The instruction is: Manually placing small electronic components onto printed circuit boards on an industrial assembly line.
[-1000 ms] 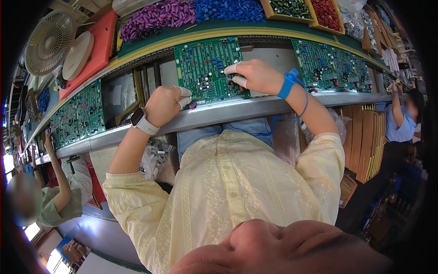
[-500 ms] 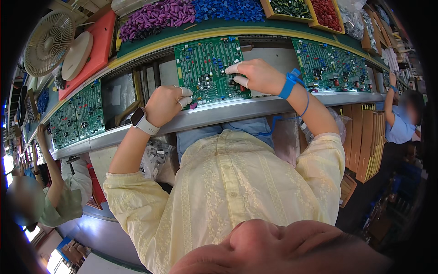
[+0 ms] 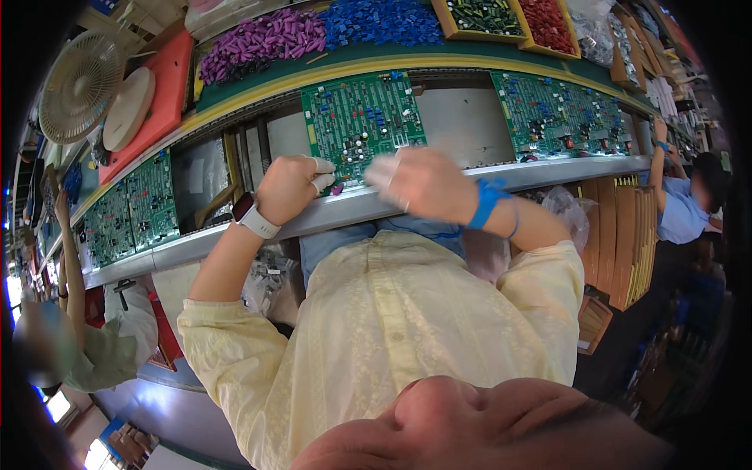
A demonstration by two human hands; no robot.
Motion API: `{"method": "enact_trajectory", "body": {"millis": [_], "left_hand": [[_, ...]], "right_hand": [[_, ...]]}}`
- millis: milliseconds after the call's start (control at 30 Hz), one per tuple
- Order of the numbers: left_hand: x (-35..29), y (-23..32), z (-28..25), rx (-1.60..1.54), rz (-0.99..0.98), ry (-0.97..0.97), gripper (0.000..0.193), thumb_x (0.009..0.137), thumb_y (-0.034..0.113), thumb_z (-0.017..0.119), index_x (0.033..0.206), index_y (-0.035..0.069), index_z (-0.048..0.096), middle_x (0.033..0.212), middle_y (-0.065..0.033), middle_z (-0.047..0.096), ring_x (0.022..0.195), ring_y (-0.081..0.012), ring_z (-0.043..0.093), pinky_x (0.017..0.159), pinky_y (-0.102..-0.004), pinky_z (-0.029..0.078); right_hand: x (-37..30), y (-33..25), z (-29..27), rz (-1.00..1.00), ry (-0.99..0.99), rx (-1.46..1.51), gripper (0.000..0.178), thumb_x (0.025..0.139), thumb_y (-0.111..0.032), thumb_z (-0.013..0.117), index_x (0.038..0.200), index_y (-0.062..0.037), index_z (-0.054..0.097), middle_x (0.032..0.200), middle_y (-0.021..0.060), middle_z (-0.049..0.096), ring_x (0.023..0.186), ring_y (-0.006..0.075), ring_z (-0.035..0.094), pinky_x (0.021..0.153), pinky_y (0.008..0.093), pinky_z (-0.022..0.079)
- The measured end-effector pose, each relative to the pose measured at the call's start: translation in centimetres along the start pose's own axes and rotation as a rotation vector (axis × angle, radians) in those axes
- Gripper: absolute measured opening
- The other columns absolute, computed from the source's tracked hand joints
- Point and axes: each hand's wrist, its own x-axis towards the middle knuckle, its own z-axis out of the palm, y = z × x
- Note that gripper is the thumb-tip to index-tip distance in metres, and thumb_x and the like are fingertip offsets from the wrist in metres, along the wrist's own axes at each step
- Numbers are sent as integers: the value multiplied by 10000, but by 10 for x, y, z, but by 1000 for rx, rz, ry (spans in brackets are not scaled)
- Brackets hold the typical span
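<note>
**Hands at the green board**

A long work line runs across a busy room, so each board can slide from worker to worker. On the far left stands a fan. Trays of purple parts and blue parts lie behind the line, close enough to reach. The left hand is curled shut, resting on the near left corner of the green board, perhaps to steady it. The right hand is blurred just below the board; I cannot tell its fingers.

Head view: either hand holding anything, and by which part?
Left hand rests closed at the lower left corner of the middle circuit board; a grip cannot be told. Right hand is motion-blurred; contents cannot be told.
</note>
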Motion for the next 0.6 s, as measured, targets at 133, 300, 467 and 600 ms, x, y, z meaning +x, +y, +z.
{"method": "enact_trajectory", "body": {"millis": [133,300,467,600], "left_hand": [[23,12,20,3,46,5,177,758,134,647,901,34,674,822,-176,643,743,-310,628,677,-347,500],[51,38,28,41,23,-81,198,776,177,629,933,66,677,798,-166,642,710,-309,626,653,-366,503],[37,36,22,25,48,35,297,797,249,604,1056,107,642,781,-176,636,701,-340,612,660,-390,505],[-17,9,-15,-31,-51,235,301,813,226,593,1067,65,618,957,-199,620,873,-344,592,774,-391,474]], "right_hand": [[5,-47,27,-19,-121,173,320,788,-249,575,1053,-70,571,1027,106,595,667,195,592,588,330,493],[16,-49,26,262,-414,146,441,795,-367,570,1091,-41,552,925,144,598,663,254,611,556,361,490],[-1,-39,20,423,-522,76,532,801,-438,557,1140,-29,512,974,179,592,679,282,621,563,378,494],[-17,-39,8,416,-340,29,554,792,-430,573,1167,-31,492,1088,191,573,723,293,624,599,378,503]]}}
